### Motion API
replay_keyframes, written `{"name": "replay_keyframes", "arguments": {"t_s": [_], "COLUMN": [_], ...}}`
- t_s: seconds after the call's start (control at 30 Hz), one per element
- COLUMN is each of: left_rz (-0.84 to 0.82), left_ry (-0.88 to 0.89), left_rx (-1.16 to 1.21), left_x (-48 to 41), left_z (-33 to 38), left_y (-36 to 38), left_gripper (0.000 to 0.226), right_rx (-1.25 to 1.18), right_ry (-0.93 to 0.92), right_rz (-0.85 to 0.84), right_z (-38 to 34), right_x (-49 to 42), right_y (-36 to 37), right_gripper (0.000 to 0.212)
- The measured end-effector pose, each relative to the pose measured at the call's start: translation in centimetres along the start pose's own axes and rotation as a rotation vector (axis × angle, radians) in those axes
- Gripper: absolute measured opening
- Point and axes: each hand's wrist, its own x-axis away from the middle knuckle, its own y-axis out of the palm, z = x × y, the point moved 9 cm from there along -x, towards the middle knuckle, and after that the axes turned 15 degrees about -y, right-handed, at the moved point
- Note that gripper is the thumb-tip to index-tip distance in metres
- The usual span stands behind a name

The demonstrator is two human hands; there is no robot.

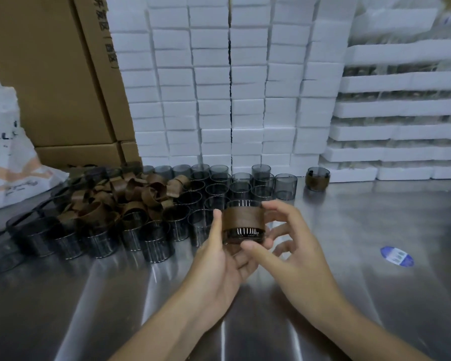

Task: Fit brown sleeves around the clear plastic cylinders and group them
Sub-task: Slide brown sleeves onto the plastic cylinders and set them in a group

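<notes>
Holding sleeved cylinder (243, 222) over table (391, 303): left hand (219, 259) fingers curled around it, right hand (300, 254) fingers pinching.

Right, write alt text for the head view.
The left hand and right hand hold a clear cylinder wrapped in a brown sleeve above a steel table. Bare cylinders and loose sleeves crowd the left; one sleeved cylinder stands apart behind.

Steel table (375, 295) under cylinders (214, 190), sleeves (130, 196), sticker (396, 256)

L hand (219, 256) & R hand (300, 246) both bare, nails short & plain. Behind the grip, forearms (167, 332) bare right to the frame edge; wrists slim, fingers long.
</notes>
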Motion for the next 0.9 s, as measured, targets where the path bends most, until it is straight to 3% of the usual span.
{"name": "replay_keyframes", "arguments": {"t_s": [0.53, 0.9], "left_rz": [-0.098, -0.269], "left_ry": [-0.109, -0.162], "left_rx": [-0.032, 0.015], "left_x": [1.9, 1.4], "left_z": [-0.4, -0.8], "left_y": [2.0, 2.0], "left_gripper": [0.071, 0.068], "right_rx": [0.225, 0.231], "right_ry": [-0.25, -0.192], "right_rz": [0.003, -0.043], "right_z": [-1.2, -0.2], "right_x": [0.0, 0.2], "right_y": [-0.7, 0.4], "right_gripper": [0.061, 0.066]}}
